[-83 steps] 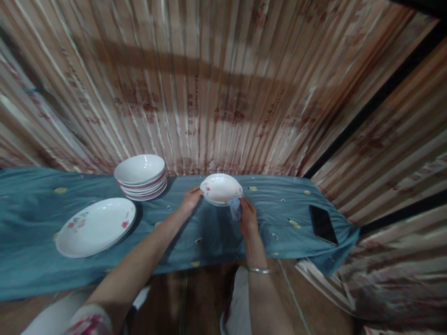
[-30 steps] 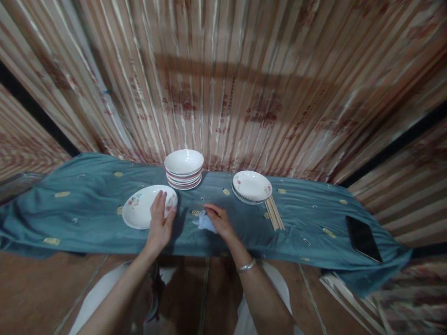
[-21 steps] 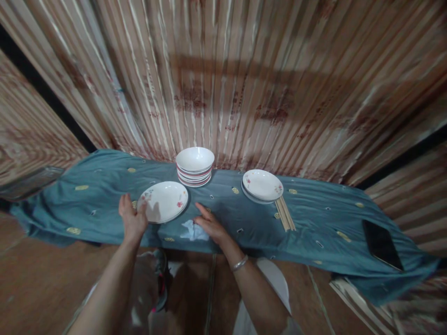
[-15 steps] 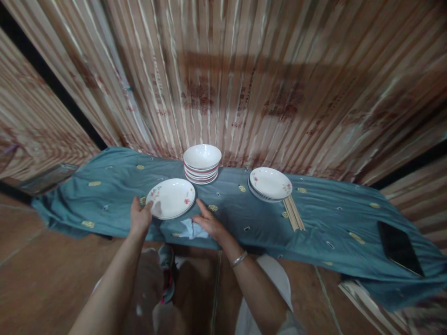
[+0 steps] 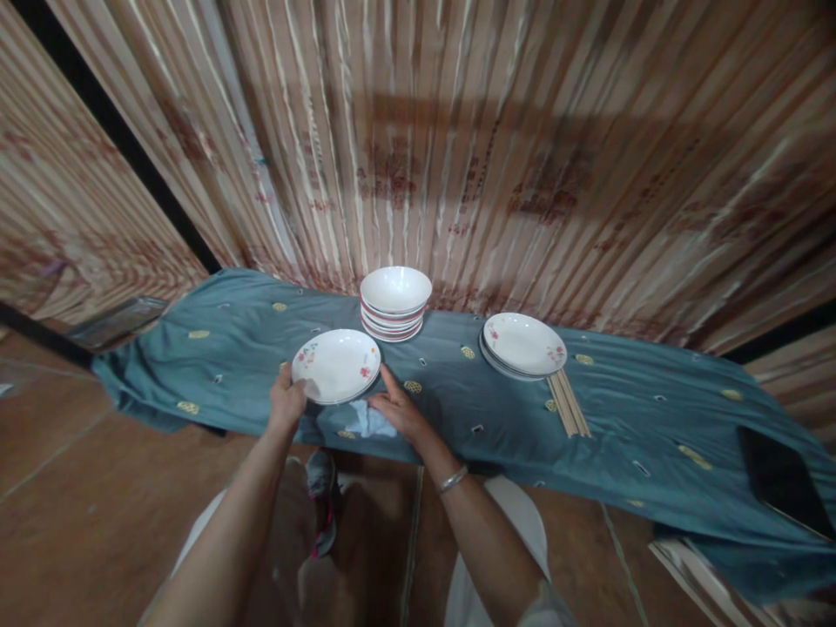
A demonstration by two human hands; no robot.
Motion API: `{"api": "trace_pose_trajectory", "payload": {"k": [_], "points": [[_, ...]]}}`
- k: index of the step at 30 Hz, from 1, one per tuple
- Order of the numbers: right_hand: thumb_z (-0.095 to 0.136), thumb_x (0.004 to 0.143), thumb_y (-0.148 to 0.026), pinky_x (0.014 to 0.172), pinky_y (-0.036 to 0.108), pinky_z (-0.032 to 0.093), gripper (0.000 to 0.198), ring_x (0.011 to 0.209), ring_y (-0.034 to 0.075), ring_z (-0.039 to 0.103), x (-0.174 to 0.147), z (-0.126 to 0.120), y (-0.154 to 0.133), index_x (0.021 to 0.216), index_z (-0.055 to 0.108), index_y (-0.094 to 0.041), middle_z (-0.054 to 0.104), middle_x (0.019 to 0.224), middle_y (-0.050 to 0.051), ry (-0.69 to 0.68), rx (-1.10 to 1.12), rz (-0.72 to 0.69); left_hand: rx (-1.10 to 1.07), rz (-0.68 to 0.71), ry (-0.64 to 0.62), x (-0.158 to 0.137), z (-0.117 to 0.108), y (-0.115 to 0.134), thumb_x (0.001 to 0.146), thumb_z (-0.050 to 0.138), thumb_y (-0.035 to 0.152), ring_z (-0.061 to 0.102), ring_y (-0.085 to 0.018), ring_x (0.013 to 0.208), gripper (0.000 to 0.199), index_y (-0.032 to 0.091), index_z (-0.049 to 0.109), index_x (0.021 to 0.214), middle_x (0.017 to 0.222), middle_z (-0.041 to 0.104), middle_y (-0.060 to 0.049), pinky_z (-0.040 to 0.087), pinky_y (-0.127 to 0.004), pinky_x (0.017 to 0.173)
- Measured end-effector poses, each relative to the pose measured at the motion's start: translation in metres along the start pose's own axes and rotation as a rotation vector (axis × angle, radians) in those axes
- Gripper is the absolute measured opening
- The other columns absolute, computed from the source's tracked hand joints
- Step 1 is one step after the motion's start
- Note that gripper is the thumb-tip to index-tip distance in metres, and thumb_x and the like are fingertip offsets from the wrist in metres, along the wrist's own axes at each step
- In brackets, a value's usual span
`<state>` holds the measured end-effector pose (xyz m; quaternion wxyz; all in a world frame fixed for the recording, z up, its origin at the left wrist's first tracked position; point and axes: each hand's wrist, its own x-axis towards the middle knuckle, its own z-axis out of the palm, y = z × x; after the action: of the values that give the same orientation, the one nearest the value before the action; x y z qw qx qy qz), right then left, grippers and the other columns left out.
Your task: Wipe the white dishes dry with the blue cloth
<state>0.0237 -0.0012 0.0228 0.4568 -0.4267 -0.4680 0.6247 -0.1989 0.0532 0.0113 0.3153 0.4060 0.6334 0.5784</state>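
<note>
A white oval plate with red flower prints [image 5: 340,366] lies near the table's front left, apparently with another rim beneath it. My left hand [image 5: 286,402] grips its left edge, thumb over the rim and the other fingers mostly hidden. On the right side, my right hand [image 5: 400,409], with a silver bangle at the wrist, presses its fingers against the plate's edge. A crumpled light blue cloth [image 5: 371,421] sits on the tablecloth just under and beside that hand. Behind the plate rises a stack of white bowls with red bands [image 5: 395,292].
A second stack of flowered plates [image 5: 523,346] stands right of centre, several wooden chopsticks [image 5: 569,405] beside it. A black tablet-like slab [image 5: 784,479] rests at the right end of the green tablecloth [image 5: 450,401]. A pleated curtain [image 5: 424,157] hangs behind.
My right hand has come left, bringing its fingers onto the plate's right edge. My left hand stays at the left rim. The whole view has shifted slightly.
</note>
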Motion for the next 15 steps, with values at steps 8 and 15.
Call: {"api": "trace_pose_trajectory", "payload": {"k": [8,15], "points": [[0.073,0.069,-0.027,0.07,0.029,0.051,0.099,0.068,0.016,0.065,0.005,-0.001,0.009,0.152,0.02,-0.022,0.069,0.073,-0.004,-0.029,-0.014,-0.02,-0.007,-0.101,0.079,-0.012,0.003,0.014,0.061,0.056,0.007,0.047,-0.029,0.131,0.057,0.011,0.063,0.118,0.128,0.063,-0.013,0.031,-0.046,0.113],[0.071,0.072,-0.026,0.078,0.033,0.054,0.089,0.079,0.019,0.069,-0.003,0.005,-0.004,0.15,0.029,-0.024,0.072,0.078,-0.002,-0.014,0.043,-0.038,-0.135,-0.144,0.059,-0.019,0.004,0.031,0.058,0.052,0.004,0.057,-0.029,0.12,0.055,0.014,0.066,0.111,0.112,0.071,-0.009,0.04,-0.051,0.106]]}}
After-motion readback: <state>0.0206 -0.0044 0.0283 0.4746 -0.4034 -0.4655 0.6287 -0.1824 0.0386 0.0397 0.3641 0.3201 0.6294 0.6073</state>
